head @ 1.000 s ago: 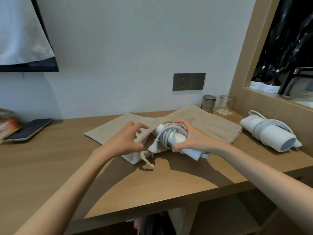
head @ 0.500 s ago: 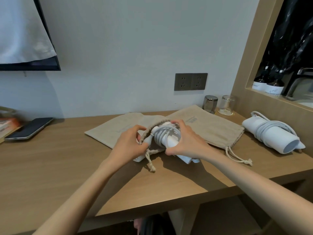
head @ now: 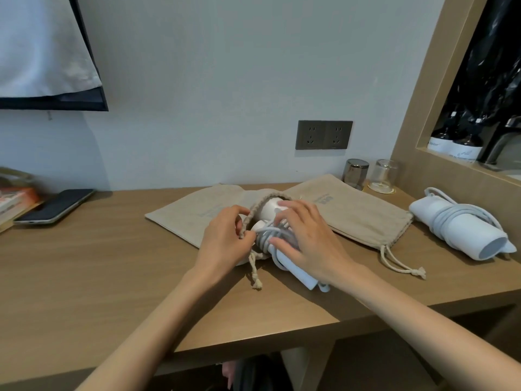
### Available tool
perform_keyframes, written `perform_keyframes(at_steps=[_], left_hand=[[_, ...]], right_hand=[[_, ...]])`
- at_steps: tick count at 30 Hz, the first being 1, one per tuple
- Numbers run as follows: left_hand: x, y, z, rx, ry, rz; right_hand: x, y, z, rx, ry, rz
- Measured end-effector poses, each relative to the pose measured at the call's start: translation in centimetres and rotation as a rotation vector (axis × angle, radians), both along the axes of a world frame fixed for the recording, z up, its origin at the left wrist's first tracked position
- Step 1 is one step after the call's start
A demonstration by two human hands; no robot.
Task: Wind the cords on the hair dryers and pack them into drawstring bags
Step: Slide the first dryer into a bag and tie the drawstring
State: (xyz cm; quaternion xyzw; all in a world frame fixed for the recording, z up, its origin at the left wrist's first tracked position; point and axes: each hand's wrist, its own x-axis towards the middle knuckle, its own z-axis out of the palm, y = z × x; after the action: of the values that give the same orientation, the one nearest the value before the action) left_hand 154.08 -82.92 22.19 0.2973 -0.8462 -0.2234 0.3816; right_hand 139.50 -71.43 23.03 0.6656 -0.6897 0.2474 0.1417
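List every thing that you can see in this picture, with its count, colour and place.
desk: 1, brown wood, across the foreground.
open bag: 1, beige, centre.
flat bag: 1, beige, right of it.
held hair dryer: 1, white, cord wound, front end inside the open bag.
second hair dryer: 1, white, cord wound, lying at right.
cups: 2, one smoky, one clear, by the wall.
wall socket: 1, dark grey, above the cups.
phone: 1, dark, at left.
books: count unclear, orange, far left edge.
bottles: 2, dark, white labels, right niche.
left hand: 1, pinches the open bag's rim.
right hand: 1, grips the held hair dryer.
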Motion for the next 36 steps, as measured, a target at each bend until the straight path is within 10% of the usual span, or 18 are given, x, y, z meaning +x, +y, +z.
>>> perform_keyframes(at_steps=[16, 25, 36], left_hand=[[0.8, 0.4, -0.5, 0.150, 0.286, -0.029], [0.8, 0.2, -1.2, 0.159, 0.132, -0.175], [0.6, 0.0, -0.9, 0.097, 0.152, -0.129]], right_hand=[[1.1, -3.6, 1.6, -0.174, -0.169, -0.227], [0.7, -3.0, 1.6, -0.022, -0.541, -0.205], [2.0, 3.5, -1.2, 0.331, -0.251, -0.274]])
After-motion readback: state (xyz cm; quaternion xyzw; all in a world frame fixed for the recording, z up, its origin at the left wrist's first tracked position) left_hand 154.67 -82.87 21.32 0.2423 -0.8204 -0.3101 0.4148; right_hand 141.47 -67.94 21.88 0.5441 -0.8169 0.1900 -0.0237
